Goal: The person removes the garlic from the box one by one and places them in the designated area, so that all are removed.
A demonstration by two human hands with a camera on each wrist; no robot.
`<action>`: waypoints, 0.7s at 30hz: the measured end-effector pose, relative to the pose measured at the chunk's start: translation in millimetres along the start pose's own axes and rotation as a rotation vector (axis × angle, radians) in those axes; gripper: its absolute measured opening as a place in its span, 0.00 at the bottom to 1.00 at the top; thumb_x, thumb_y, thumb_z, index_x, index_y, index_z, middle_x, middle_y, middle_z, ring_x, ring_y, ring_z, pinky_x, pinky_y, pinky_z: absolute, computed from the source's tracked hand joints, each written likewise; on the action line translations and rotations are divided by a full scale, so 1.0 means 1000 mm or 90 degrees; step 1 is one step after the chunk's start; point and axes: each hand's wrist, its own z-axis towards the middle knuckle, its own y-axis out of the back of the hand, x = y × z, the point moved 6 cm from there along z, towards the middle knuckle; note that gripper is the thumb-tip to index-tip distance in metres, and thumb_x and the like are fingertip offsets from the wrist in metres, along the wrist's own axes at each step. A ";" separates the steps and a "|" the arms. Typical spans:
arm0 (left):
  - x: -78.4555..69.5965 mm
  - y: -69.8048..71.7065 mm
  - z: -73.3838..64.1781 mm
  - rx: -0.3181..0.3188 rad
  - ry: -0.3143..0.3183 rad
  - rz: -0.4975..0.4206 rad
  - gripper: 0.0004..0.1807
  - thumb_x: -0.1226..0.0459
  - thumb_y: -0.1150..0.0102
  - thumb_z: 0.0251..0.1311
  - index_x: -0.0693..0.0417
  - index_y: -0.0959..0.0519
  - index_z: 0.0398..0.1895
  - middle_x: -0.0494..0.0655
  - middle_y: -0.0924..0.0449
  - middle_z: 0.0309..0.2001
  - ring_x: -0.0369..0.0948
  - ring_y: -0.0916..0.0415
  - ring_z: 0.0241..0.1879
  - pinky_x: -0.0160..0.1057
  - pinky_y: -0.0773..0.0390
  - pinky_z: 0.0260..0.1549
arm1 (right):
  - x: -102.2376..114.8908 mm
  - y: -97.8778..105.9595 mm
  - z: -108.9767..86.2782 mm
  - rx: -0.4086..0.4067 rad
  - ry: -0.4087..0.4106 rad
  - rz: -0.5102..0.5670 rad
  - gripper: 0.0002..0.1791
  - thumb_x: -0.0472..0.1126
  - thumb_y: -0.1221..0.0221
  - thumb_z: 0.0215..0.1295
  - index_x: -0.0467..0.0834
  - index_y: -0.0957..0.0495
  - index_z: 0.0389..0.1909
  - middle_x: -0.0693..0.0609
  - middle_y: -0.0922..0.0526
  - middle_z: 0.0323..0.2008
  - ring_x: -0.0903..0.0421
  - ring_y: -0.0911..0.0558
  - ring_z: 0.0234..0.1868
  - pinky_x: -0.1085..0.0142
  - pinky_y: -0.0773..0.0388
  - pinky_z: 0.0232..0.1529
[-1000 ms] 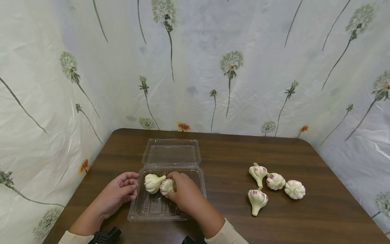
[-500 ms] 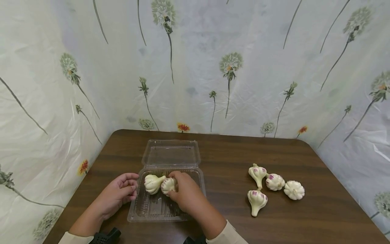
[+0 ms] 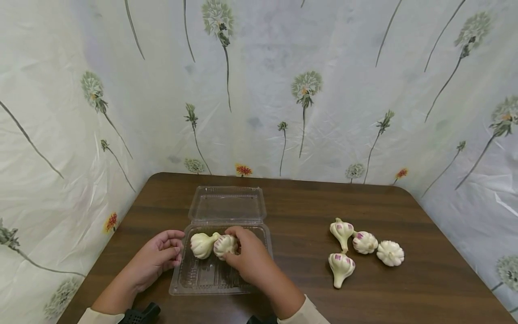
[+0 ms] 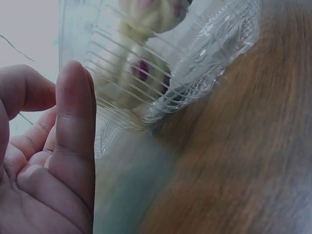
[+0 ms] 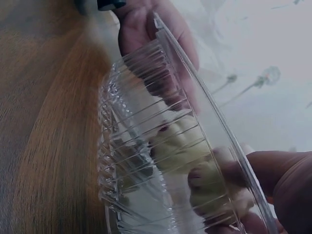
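In the head view, a clear plastic clamshell container [image 3: 190, 283] stands with its lid folded back. Two white garlic bulbs lie side by side in its base. My right hand [image 3: 252, 258] reaches inside and grips the right bulb [image 3: 225, 246] between thumb and fingers. The left bulb [image 3: 201, 246] points its stem toward that one. My left hand [image 3: 155, 258] rests by the container's left rim, fingers loosely bent. In the left wrist view its thumb [image 4: 75, 117] is close against the clear wall. Through the ribbed side, the right wrist view shows both bulbs, blurred.
On the right of the brown wooden table [image 3: 299, 279] sit several more garlic bulbs, among them a white one [image 3: 390, 253] and a purple-marked one [image 3: 341, 267] nearer me. The open lid [image 3: 227, 202] lies toward the back. A flower-printed sheet [image 3: 259, 90] hangs behind the table.
The bulb in my right hand has shifted slightly to the right within the container. The left bulb has edged a little to the left. My left hand has stayed in place.
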 end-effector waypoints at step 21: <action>0.002 -0.002 -0.001 -0.005 0.012 -0.014 0.25 0.67 0.46 0.77 0.64 0.40 0.71 0.44 0.25 0.46 0.36 0.20 0.36 0.34 0.14 0.38 | 0.000 0.016 -0.005 -0.045 0.027 0.189 0.25 0.32 0.32 0.67 0.40 0.25 0.63 0.43 0.23 0.62 0.44 0.21 0.66 0.56 0.21 0.65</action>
